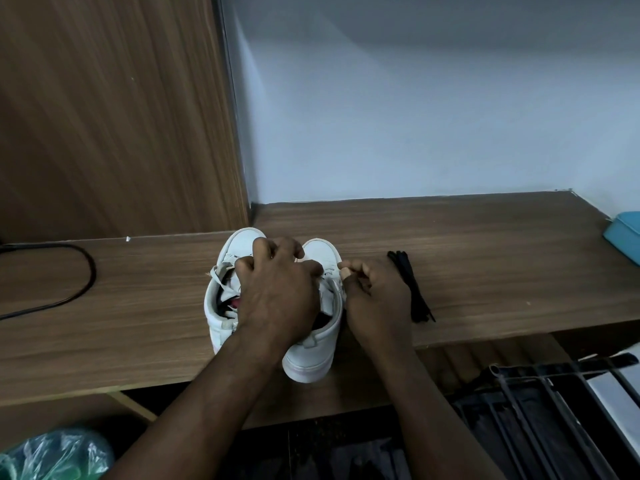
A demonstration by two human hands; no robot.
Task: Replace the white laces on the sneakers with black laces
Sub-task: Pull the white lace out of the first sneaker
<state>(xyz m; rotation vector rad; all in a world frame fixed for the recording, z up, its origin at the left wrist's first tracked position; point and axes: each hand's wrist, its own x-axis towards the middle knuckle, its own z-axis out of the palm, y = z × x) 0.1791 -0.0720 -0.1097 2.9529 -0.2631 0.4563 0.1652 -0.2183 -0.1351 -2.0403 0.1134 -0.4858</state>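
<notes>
I have the pair of white sneakers standing side by side on the wooden table point(485, 244), toes pointing away from me towards the wall. The left sneaker point(242, 245) has its lacing loose and its tongue pulled up. The right sneaker point(308, 358) stands touching it, heel close to the table's near edge.

My left hand point(277, 292) lies across the tops of both shoes. Its grip is curled down over the lacing, but the hand hides what it clasps, so I cannot tell what it holds.

My right hand point(377, 299) sits just beside the right sneaker's outer side. Its grip is narrowed to a pinch of thumb and forefinger, closed on the white lace point(330, 271) at the front eyelets. One finger of this hand wears a plaster.

The black laces point(410, 289) lie in a bundle on the table just right of my right hand, untouched.

A black cable point(83, 271) loops at the far left, and a blue box point(625, 233) sits at the right edge.
</notes>
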